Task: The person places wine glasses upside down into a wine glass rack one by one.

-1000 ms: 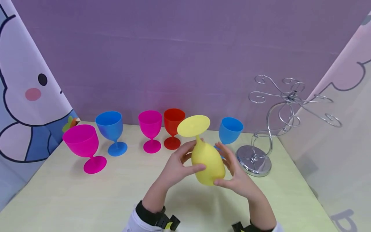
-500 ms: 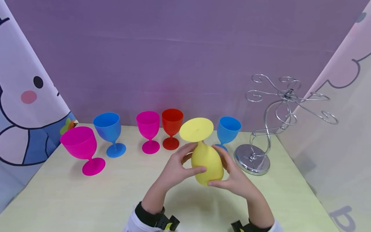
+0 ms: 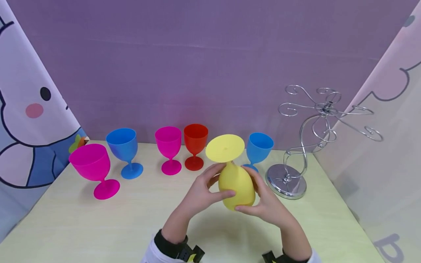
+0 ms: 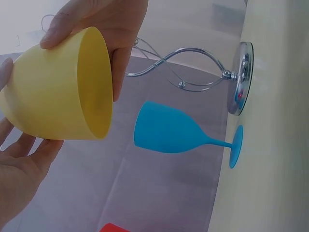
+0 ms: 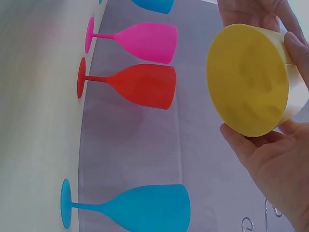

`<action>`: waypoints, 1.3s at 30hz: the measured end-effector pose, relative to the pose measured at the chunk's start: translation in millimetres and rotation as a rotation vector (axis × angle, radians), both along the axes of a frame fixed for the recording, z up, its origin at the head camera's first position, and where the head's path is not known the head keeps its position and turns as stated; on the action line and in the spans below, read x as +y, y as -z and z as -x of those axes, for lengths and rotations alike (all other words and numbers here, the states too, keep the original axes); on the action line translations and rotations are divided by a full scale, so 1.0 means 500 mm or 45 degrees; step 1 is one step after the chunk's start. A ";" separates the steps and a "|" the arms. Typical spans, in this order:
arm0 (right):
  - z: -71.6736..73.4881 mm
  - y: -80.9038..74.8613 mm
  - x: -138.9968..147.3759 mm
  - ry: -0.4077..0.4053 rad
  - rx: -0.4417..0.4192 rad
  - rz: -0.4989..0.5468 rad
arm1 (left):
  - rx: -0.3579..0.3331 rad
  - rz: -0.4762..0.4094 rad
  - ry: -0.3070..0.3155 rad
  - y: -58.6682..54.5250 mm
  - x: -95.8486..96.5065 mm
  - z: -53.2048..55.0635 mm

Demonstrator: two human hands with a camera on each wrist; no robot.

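Both hands hold a yellow plastic goblet (image 3: 237, 186) upside down above the table, its round foot on top and its mouth downward. My left hand (image 3: 205, 191) grips the bowl from the left, thumb across its near side. From the right, my right hand (image 3: 269, 206) grips the same bowl, with the thumb low near the rim. In the right wrist view the goblet's wide mouth (image 5: 248, 79) shows. Behind the hands stands a blue goblet (image 3: 260, 148), upright and partly hidden by the right hand. A red goblet (image 3: 195, 137) stands upright behind the left hand.
A chrome wire rack (image 3: 304, 146) with curled arms stands on the right of the pale table (image 3: 131, 226). Pink (image 3: 168, 142) and blue (image 3: 122, 144) goblets stand at the back left, with a larger-looking pink goblet (image 3: 92, 162) further left. A purple backdrop (image 3: 210, 65) hangs behind.
The yellow goblet has turned from a leftward lean to nearly straight, its foot shifting right and tipping toward the camera. Both hands keep hold of it. The view has shifted slightly.
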State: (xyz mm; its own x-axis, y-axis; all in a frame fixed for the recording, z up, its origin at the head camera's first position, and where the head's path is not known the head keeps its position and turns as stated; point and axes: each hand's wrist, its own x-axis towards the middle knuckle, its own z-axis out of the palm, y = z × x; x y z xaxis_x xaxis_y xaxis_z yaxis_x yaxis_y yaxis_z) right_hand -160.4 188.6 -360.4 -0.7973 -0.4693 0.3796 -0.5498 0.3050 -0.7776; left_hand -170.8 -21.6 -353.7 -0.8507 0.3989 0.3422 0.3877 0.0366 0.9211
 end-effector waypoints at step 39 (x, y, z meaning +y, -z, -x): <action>-0.030 -0.035 0.157 0.449 0.276 0.097 | 0.074 0.062 -0.181 -0.009 0.006 0.095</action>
State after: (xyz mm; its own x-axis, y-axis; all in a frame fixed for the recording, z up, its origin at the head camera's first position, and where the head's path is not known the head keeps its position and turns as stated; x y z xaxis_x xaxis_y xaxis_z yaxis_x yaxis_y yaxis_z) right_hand -145.4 267.0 -342.8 -0.8019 -0.1461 0.5794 -0.5755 0.4498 -0.6830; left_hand -218.5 -18.8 -349.4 -0.8792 0.2933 0.3755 0.4278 0.1389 0.8931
